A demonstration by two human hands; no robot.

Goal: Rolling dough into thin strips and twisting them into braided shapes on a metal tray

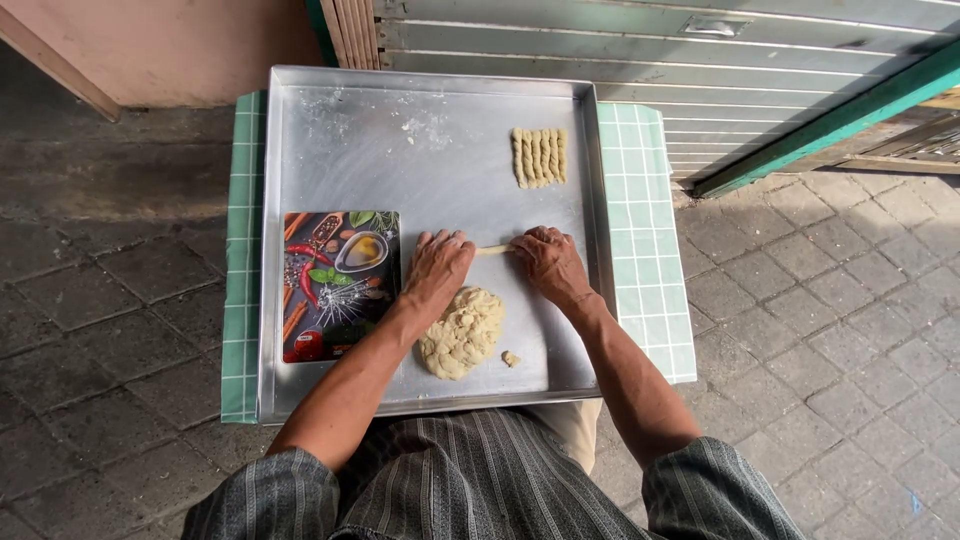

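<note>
Dough rope (496, 249) looks soft, tearable; I judge light palm pressure best—left hand (437, 264) and right hand (549, 262) press flat, ungripping.

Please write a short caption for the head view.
Two hands roll a dough strip on a metal tray.

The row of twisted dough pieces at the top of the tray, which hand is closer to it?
Right. The right hand lies just below the row of twisted dough pieces, nearly in line with it. The left hand sits farther left, nearer the picture-printed cutting board.
</note>
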